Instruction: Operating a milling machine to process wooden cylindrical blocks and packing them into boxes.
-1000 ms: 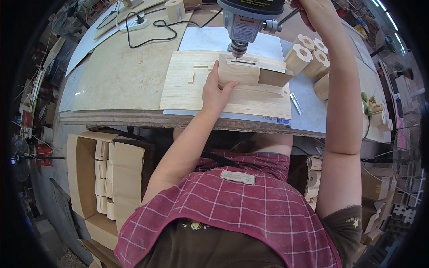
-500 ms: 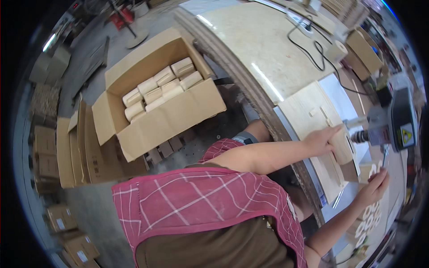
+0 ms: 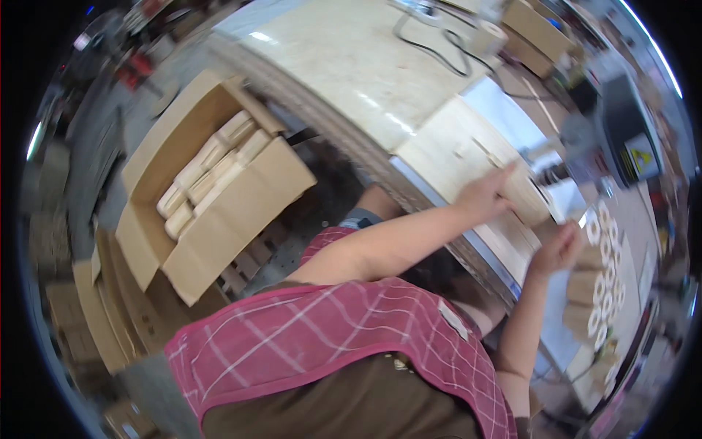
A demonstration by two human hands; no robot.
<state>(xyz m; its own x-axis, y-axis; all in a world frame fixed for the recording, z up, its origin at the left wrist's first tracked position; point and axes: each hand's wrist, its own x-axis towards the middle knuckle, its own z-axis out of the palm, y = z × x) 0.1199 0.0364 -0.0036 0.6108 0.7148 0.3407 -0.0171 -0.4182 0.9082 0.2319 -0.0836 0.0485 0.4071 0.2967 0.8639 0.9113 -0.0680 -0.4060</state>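
My left hand grips a rounded light wooden block beneath the grey drill press, close by its chuck. A pale wooden board lies under the block, with small strips on it. My right hand is closed on the drill press lever, right of the block. The drill tip is too blurred to make out.
An open carton of wooden cylinders stands left of the workbench. Several upright wooden cylinders with holes stand right of my right hand. A black cable runs over the bench, near another carton.
Since a second ago the view has swung sharply left, bringing the carton and floor into view. Both hands keep their grips on block and lever; the picture is more blurred now.
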